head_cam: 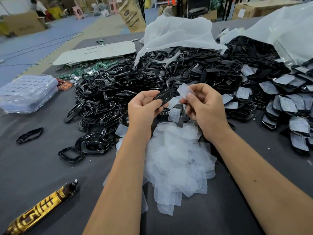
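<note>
My left hand (pixel 144 107) grips a glossy black plastic shell (pixel 163 97) above the grey table, fingers curled round it. My right hand (pixel 205 106) pinches a small translucent film (pixel 183 89) between thumb and forefinger, just right of the shell. Below both hands lies a heap of peeled clear films (pixel 177 160). A large pile of black plastic frames (pixel 108 92) spreads behind and left of my hands.
Film-covered black shells (pixel 277 102) lie at the right, spilling from white plastic bags (pixel 288 28). Green circuit boards (pixel 94 68) and a stack of clear trays (pixel 27 92) sit at the left. A gold and brown tube (pixel 42 207) lies near the front left.
</note>
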`<state>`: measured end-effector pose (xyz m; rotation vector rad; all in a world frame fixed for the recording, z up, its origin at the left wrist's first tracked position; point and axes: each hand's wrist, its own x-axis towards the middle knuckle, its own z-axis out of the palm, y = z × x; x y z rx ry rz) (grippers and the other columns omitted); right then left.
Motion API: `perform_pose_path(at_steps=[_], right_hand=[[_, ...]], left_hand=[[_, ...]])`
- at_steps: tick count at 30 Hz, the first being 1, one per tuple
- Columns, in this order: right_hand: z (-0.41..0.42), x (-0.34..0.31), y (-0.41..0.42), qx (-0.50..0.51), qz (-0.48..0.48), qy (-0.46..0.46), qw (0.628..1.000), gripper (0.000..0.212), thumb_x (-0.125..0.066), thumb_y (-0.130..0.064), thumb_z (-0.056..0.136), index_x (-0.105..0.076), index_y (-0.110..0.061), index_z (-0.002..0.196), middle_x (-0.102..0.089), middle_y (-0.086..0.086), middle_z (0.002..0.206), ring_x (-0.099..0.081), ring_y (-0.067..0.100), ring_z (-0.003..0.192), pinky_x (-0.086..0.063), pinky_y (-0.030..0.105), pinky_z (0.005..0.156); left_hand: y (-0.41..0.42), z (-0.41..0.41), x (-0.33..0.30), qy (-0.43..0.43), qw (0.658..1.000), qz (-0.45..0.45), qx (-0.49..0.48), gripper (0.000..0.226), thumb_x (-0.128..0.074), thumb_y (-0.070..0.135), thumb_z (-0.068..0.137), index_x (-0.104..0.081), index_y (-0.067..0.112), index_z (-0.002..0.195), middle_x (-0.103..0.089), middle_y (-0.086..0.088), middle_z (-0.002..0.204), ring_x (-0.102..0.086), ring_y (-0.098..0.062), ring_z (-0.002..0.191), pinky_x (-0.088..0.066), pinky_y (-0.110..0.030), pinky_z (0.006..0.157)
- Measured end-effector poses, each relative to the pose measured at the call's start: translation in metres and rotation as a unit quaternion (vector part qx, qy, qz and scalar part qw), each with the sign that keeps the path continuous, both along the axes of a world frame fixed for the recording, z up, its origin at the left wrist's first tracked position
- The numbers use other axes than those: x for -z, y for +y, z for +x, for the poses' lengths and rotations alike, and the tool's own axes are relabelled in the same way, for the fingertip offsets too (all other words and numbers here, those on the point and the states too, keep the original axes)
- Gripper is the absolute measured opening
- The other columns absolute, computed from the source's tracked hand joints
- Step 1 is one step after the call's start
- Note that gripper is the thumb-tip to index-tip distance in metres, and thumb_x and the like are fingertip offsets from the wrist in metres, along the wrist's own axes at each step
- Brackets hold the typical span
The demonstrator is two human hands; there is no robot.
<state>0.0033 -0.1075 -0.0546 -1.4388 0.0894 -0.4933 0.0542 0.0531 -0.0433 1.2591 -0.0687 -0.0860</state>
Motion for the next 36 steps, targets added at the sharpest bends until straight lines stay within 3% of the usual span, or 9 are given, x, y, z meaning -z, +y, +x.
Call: perform_pose_path(at_steps=[3, 7, 12, 15, 18, 20, 28, 32, 36], right_hand=[[-0.0028, -0.0013, -0.0004, 0.012, -0.008, -0.01, 1.0, 0.006, -0.058, -0.012, 0.106, -0.056, -0.01, 0.1, -0.077, 0.01, 0.085, -0.056, 0.017, 0.05, -0.039, 0.02, 0.042], [-0.0029, -0.0022, -0.0017, 0.04, -0.009, -0.007, 0.999, 0.012, -0.058, -0.018, 0.107, -0.054, -0.015, 0.096, -0.062, 0.003, 0.058, -0.044, 0.014, 0.042, -0.035, 0.021, 0.04], [-0.0026, -0.003, 0.0005, 0.044, -0.016, -0.026, 0.999, 0.013, -0.072, -0.016, 0.097, -0.064, -0.006, 0.095, -0.077, 0.009, 0.083, -0.068, 0.019, 0.06, -0.045, 0.023, 0.043], [-0.0028, -0.0046, 0.002, 0.054, 0.003, -0.036, 0.998, 0.019, -0.075, -0.027, 0.096, -0.068, -0.01, 0.092, -0.074, 0.01, 0.081, -0.073, 0.022, 0.064, -0.047, 0.025, 0.041], [-0.0021, -0.0021, 0.0006, 0.077, -0.023, -0.032, 0.996, 0.007, -0.072, -0.01, 0.095, -0.066, -0.007, 0.096, -0.074, 0.009, 0.078, -0.074, 0.023, 0.064, -0.049, 0.026, 0.044], [-0.0023, -0.001, 0.0001, 0.087, -0.034, -0.036, 0.995, 0.015, -0.071, -0.004, 0.094, -0.064, -0.011, 0.104, -0.076, 0.007, 0.08, -0.074, 0.023, 0.065, -0.049, 0.025, 0.048], [0.001, -0.0012, -0.0029, 0.133, 0.03, -0.022, 0.99, 0.01, -0.069, -0.007, 0.096, -0.066, -0.013, 0.088, -0.076, 0.006, 0.081, -0.067, 0.02, 0.061, -0.043, 0.026, 0.043], [0.0007, -0.0002, -0.0039, 0.127, 0.043, -0.032, 0.99, 0.009, -0.074, -0.006, 0.094, -0.072, -0.01, 0.086, -0.065, 0.0, 0.07, -0.054, 0.014, 0.057, -0.043, 0.024, 0.045], [-0.001, 0.0008, -0.0007, 0.083, -0.028, -0.048, 0.995, 0.006, -0.08, -0.009, 0.089, -0.075, -0.006, 0.09, -0.071, 0.003, 0.073, -0.059, 0.013, 0.056, -0.047, 0.023, 0.051]], left_hand=[[0.0002, -0.0008, 0.0022, -0.028, 0.999, 0.04, 0.004, 0.024, -0.061, -0.016, 0.09, -0.07, 0.005, 0.097, -0.077, -0.005, 0.077, -0.076, -0.02, 0.072, -0.057, -0.021, 0.065], [-0.0006, -0.0001, 0.0055, -0.044, 0.997, 0.068, 0.008, 0.026, -0.063, -0.015, 0.089, -0.073, 0.008, 0.094, -0.077, -0.004, 0.075, -0.075, -0.019, 0.068, -0.06, -0.025, 0.07], [-0.0016, -0.0001, 0.0074, -0.061, 0.996, 0.068, 0.012, 0.027, -0.064, -0.015, 0.088, -0.074, 0.01, 0.091, -0.075, 0.0, 0.071, -0.073, -0.016, 0.064, -0.063, -0.03, 0.075], [-0.0017, -0.0007, 0.0071, -0.066, 0.996, 0.065, 0.009, 0.028, -0.065, -0.014, 0.087, -0.075, 0.011, 0.091, -0.075, 0.0, 0.071, -0.075, -0.018, 0.069, -0.061, -0.026, 0.072], [-0.0027, -0.0016, 0.0061, -0.058, 0.996, 0.063, 0.017, 0.03, -0.063, -0.015, 0.088, -0.076, 0.011, 0.093, -0.074, 0.003, 0.069, -0.077, -0.023, 0.076, -0.061, -0.025, 0.074], [-0.0036, -0.0018, 0.0051, -0.042, 0.998, 0.05, 0.021, 0.031, -0.06, -0.015, 0.088, -0.077, 0.01, 0.095, -0.078, -0.004, 0.08, -0.078, -0.029, 0.083, -0.061, -0.026, 0.075], [-0.005, -0.0023, -0.0005, -0.003, 0.999, -0.021, 0.039, 0.041, -0.038, -0.005, 0.097, -0.079, 0.001, 0.093, -0.076, -0.025, 0.101, -0.075, -0.041, 0.094, -0.061, -0.028, 0.07], [-0.006, -0.0023, 0.0001, -0.01, 0.998, -0.019, 0.052, 0.044, -0.038, -0.002, 0.101, -0.08, 0.004, 0.091, -0.077, -0.02, 0.097, -0.075, -0.041, 0.094, -0.062, -0.03, 0.071], [-0.0058, -0.0024, 0.0011, -0.02, 0.998, -0.009, 0.054, 0.04, -0.041, -0.001, 0.101, -0.08, 0.003, 0.094, -0.077, -0.017, 0.094, -0.075, -0.036, 0.091, -0.062, -0.031, 0.073]])
